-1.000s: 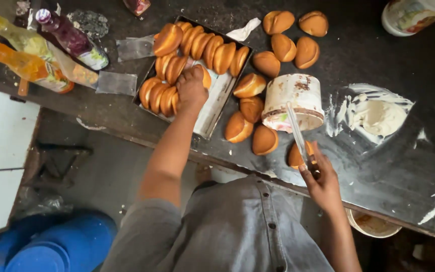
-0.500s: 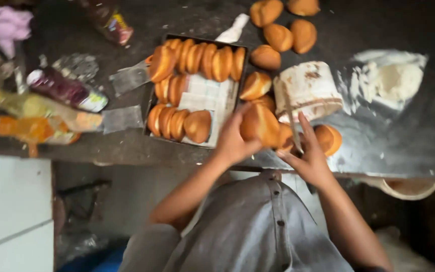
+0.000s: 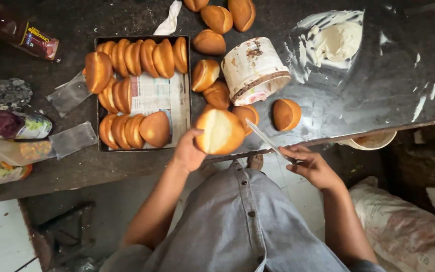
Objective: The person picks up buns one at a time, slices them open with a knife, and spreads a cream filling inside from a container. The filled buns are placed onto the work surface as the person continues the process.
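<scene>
1. Left hand (image 3: 190, 151) grips one split golden-brown round bun (image 3: 220, 132), pale cut face up, held over the front edge of the dark stone counter (image 3: 368, 95).
2. Right hand (image 3: 315, 166) is closed on the handle of one thin metal knife (image 3: 270, 141), blade pointing toward the bun.
3. One dark rectangular baking tray (image 3: 142, 40), paper-lined, holds three rows of buns; overlap prevents an exact count.
4. Eight loose buns lie on the counter right of the tray.
5. One white cylindrical tub (image 3: 254, 70) lies tipped among them.
6. One smear of white cream (image 3: 336, 40) sits on clear plastic sheet.
</scene>
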